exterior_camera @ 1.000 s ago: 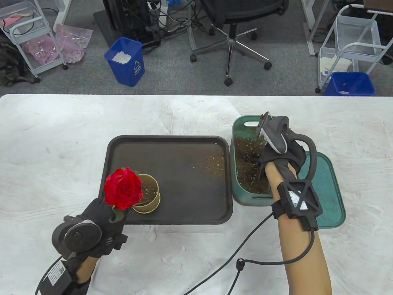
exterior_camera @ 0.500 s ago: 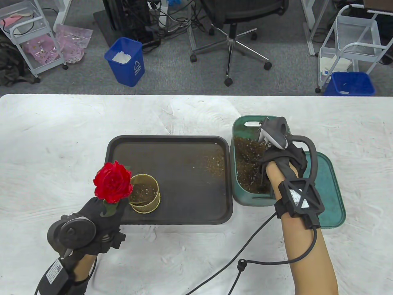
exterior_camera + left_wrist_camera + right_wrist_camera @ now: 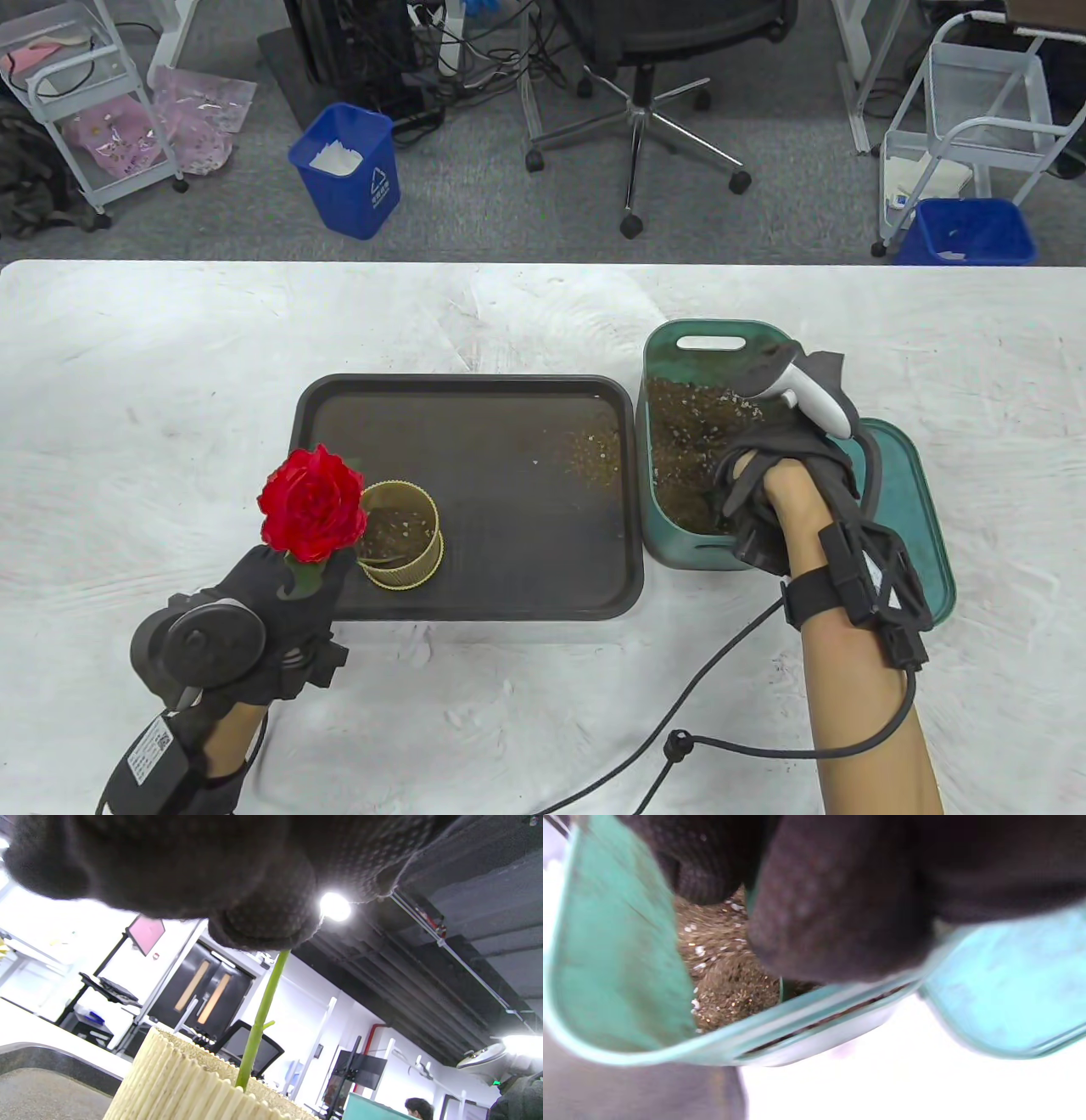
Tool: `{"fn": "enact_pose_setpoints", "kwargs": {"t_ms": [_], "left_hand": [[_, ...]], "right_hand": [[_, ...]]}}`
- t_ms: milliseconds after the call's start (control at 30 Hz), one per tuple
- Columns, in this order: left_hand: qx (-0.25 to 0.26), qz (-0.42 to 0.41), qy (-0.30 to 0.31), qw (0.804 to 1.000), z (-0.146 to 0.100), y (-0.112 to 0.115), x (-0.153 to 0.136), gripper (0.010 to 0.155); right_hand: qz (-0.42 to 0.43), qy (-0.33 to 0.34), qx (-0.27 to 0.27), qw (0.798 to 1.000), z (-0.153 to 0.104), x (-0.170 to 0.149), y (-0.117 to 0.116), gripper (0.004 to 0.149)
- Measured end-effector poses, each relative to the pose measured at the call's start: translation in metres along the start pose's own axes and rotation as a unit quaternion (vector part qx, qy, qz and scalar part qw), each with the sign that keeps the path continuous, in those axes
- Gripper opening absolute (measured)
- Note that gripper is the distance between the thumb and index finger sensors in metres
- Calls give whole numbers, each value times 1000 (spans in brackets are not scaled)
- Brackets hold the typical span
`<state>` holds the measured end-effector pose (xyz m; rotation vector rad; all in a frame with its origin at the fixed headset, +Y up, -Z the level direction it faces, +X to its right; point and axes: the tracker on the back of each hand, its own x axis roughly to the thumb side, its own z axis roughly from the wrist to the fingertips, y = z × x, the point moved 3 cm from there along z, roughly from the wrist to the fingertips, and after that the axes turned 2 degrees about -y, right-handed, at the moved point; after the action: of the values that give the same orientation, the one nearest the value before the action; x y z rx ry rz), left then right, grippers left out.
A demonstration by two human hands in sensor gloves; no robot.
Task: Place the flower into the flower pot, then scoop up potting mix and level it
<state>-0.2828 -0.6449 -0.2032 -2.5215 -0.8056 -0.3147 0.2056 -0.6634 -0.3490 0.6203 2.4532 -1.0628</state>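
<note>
While wrist view shows stem [image 3: 259,1018] entering pot [image 3: 186,1086], bloom [image 3: 311,505] hidden

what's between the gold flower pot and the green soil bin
In the table view, only the dark tray's floor lies between the flower pot and the green bin, with spilled potting mix scattered near the bin.

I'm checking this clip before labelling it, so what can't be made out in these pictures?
- Right hand grip: table view shows only its back; right wrist view is blurred, so no scoop shows.
- Flower stem end: pot rim hides it, left wrist view.
- Left hand fingers: flower covers them, table view.
</note>
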Motion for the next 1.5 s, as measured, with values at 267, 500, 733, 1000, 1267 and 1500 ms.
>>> {"fn": "enact_pose_setpoints", "kwargs": {"t_ms": [267, 500, 733, 1000, 1267, 1500], "left_hand": [[0, 5, 9, 1000, -1, 1, 5, 43], [-1, -3, 2, 1000, -1, 1, 3, 43], [-2, -8, 1, 1000, 0, 1, 2, 43], [-1, -12, -2, 1000, 0, 0, 0, 44], [-2, -16, -3, 1000, 1, 0, 0, 43], [-3, -14, 1, 1000, 0, 1, 1, 43]], "right_hand": [[155, 20, -9, 988, -1, -23, -2, 52], [244, 21, -44, 968, -14, -40, -1, 51], [312, 27, -94, 945, -40, -58, 4, 51], [418, 78, -111, 898, -87, -71, 4, 51], [420, 191, -52, 885, -124, -25, -34, 51], [395, 257, 46, 881, -132, 32, -91, 52]]}}
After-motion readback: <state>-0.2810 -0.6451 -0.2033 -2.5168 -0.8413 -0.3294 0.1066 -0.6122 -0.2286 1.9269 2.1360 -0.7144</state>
